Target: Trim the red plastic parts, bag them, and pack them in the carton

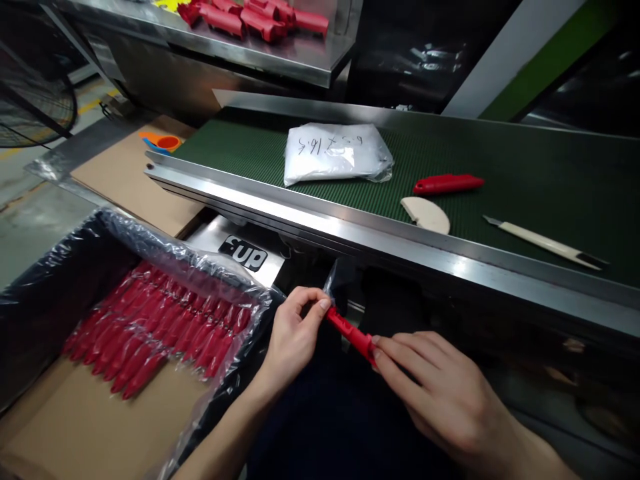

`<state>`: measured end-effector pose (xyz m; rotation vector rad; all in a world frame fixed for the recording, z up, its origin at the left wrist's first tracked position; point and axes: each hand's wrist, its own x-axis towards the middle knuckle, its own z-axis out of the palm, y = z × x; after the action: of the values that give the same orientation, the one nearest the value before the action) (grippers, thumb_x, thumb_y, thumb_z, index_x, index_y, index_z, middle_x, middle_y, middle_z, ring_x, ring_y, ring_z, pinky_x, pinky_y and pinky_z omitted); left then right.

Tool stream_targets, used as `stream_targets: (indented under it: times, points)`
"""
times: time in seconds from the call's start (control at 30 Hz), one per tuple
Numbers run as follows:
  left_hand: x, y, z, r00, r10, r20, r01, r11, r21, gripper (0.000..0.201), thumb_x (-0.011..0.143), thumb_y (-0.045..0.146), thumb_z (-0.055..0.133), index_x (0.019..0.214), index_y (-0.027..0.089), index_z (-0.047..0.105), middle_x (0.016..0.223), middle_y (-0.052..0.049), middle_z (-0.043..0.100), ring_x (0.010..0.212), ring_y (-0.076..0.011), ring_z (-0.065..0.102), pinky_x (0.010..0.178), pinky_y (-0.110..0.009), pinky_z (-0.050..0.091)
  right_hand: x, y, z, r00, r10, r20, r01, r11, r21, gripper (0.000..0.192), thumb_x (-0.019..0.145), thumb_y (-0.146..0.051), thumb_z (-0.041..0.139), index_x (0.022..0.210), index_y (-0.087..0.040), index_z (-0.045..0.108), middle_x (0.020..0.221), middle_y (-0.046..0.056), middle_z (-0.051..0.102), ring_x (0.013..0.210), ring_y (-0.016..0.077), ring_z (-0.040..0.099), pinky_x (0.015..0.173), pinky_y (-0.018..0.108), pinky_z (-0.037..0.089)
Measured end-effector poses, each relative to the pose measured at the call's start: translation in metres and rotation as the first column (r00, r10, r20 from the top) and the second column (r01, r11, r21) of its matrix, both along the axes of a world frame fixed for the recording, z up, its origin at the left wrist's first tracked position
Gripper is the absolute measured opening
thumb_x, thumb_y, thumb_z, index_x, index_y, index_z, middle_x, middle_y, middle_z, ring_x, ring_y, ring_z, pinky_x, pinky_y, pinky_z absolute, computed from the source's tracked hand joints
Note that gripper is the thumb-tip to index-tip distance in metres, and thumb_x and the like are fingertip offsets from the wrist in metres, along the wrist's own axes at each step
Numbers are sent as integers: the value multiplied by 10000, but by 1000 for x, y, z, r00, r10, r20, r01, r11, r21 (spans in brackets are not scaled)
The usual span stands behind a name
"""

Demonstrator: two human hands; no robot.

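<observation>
A slim red plastic handle (353,333) is held slantwise in front of my body, below the conveyor's edge. My left hand (295,333) pinches its upper end between thumb and fingertips. A wisp of clear plastic bag (332,277) sticks up past those fingertips; how far it covers the handle I cannot tell. The lower end sits between the thumb and fingers of my right hand (435,380). Another red handle (449,184) lies on the green conveyor belt (240,143), near a cream half-round piece (427,215) and a pale-handled craft knife (543,241).
A plastic-lined box (90,413) at lower left holds rows of bagged red handles (165,313). A white packet with handwriting (335,153) lies on the belt. Orange tape (169,143) rests on cardboard (120,173). Red parts (260,20) fill a metal shelf; a fan (35,100) stands left.
</observation>
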<state>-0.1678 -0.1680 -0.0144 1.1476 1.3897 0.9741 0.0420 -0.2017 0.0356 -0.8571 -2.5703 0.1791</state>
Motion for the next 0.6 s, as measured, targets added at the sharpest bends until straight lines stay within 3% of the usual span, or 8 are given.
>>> stream_targets:
  times: [0.1,0.23,0.33,0.4,0.47,0.53,0.6]
  points:
    - [0,-7,-2,999,22,-36,-18,995,103,114,915,244,574,853,200,659,887,-8,611,836,-148,561,762,-252,418,-8,3,-7,998,-69,-11,70,997,32,235,865,11,527,1065,-35,642,953,157,705,850,266,641,668,410,513]
    - [4,-16,-5,992,118,-45,-109,981,159,122,953,250,526,902,217,631,896,1,604,835,-145,556,775,-255,415,-24,0,-17,931,-219,-291,240,970,37,285,783,47,662,1045,-64,639,899,119,705,821,212,652,686,363,534]
    - [10,-24,-8,983,177,-40,-166,968,187,109,959,247,521,903,219,610,902,6,593,839,-141,551,782,-253,416,-39,-8,-26,789,-410,-458,457,889,-9,309,779,30,686,1043,-126,649,882,74,705,798,178,671,709,314,565]
    - [15,-29,-10,980,198,-27,-189,962,196,117,965,240,511,884,217,592,876,10,579,815,-134,546,758,-247,420,-49,-12,-32,633,-567,-527,586,796,-152,264,817,-29,681,1039,-170,654,871,42,708,740,152,684,683,264,575]
    - [21,-33,-12,977,214,-11,-208,956,205,124,974,236,496,881,215,576,864,12,568,796,-131,543,733,-245,424,-55,-14,-37,533,-662,-528,596,736,-322,204,856,-87,663,1031,-192,654,861,22,707,697,130,686,654,219,574]
    - [22,-35,-12,973,230,-3,-224,947,230,113,979,233,487,902,218,569,879,10,566,804,-131,544,735,-248,427,-55,-12,-41,585,-633,-507,506,773,-382,202,873,-87,638,1044,-194,650,898,24,701,743,127,688,692,211,577]
    - [18,-35,-10,972,236,-14,-224,937,268,95,979,222,487,934,223,570,909,6,566,834,-133,544,766,-255,424,-47,-6,-42,725,-493,-480,375,868,-325,256,868,-39,614,1075,-188,642,990,52,683,858,146,672,767,250,574]
